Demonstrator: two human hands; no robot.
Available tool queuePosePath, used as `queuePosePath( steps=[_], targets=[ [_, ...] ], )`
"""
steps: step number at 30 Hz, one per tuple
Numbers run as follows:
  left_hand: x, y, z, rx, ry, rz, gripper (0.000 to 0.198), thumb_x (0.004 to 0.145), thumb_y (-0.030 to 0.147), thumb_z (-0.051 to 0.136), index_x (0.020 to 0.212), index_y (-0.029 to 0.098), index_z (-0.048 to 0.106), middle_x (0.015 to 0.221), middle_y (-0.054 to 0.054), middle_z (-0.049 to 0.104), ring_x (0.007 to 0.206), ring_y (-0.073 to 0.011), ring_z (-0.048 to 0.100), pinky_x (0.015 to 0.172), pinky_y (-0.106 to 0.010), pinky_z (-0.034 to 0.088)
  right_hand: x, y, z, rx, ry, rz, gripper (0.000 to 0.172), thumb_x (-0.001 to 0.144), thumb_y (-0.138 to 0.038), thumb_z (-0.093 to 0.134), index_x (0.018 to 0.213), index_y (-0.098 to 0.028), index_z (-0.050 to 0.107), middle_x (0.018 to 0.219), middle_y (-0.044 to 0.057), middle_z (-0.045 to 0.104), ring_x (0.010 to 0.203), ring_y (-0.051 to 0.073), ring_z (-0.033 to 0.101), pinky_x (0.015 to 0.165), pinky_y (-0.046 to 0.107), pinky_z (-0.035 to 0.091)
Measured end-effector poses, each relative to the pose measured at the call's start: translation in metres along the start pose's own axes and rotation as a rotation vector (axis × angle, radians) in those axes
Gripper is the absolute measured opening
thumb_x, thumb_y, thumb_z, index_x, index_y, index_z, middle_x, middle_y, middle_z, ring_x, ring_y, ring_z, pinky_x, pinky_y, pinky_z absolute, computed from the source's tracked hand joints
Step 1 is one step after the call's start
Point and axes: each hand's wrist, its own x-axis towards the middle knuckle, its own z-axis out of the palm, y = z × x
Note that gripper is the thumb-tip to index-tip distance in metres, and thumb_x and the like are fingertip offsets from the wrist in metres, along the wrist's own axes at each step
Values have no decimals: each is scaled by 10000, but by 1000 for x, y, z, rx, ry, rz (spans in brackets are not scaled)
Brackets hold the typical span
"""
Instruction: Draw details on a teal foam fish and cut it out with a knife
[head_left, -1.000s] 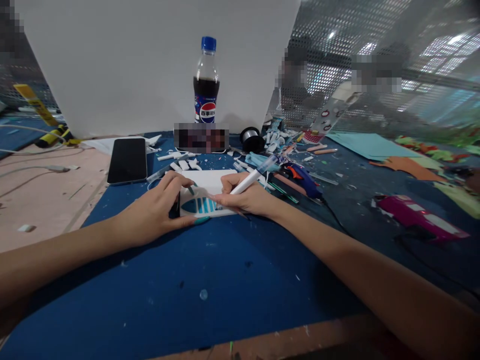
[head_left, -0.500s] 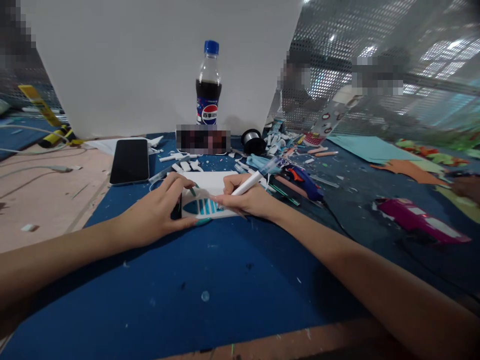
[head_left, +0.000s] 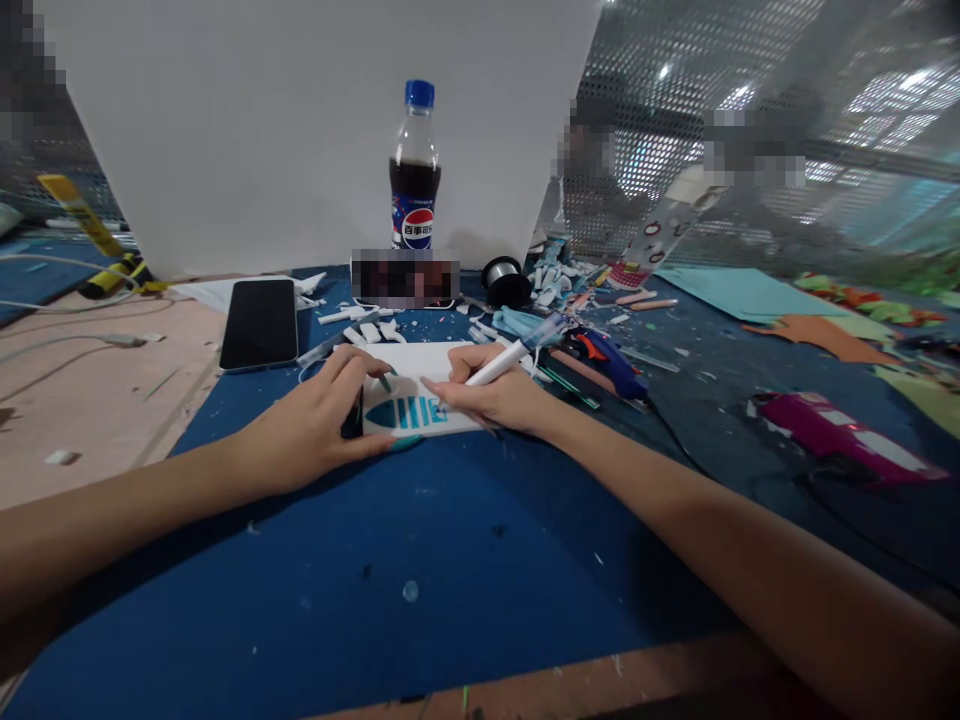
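Note:
A small white foam card [head_left: 417,385] lies on the blue mat [head_left: 420,540], with a blue and teal striped oval drawn on it. My right hand [head_left: 491,395] pinches a white marker [head_left: 510,358], its tip down at the right end of the drawing. My left hand [head_left: 315,425] presses on the card's left edge, fingers curled over it and thumb along the near edge. A dark object sits under the left fingers; I cannot make it out.
A cola bottle [head_left: 414,170] stands against a white board [head_left: 300,130] at the back. A black phone [head_left: 259,322] lies left of the card. White foam scraps [head_left: 367,325], a wire spool [head_left: 505,280], a blue glue gun [head_left: 607,362], coloured paper [head_left: 739,292] and a magenta piece [head_left: 840,435] lie around.
The marker tip has shifted slightly right along the striped drawing, adding strokes. The left hand stays on the card.

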Motion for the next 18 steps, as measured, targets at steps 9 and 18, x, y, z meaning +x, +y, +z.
queuePosePath(
  steps=[9,18],
  targets=[
    [0,1,0,-2,11,0,493,886,572,517,1203,205,424,1171,-100,476,844,-223,574,731,-406,554,0,-2,0,-3,1,41,446,740,-238,759,535,-198,366,416,-95,383,356,37,367,351,200,236],
    [0,0,2,-8,28,7,504,885,578,527,1215,210,429,1167,-94,484,835,-218,572,744,-391,546,-1,-2,0,65,-12,75,443,712,-228,787,529,-191,386,406,-96,390,351,28,334,324,193,190]
  ],
)
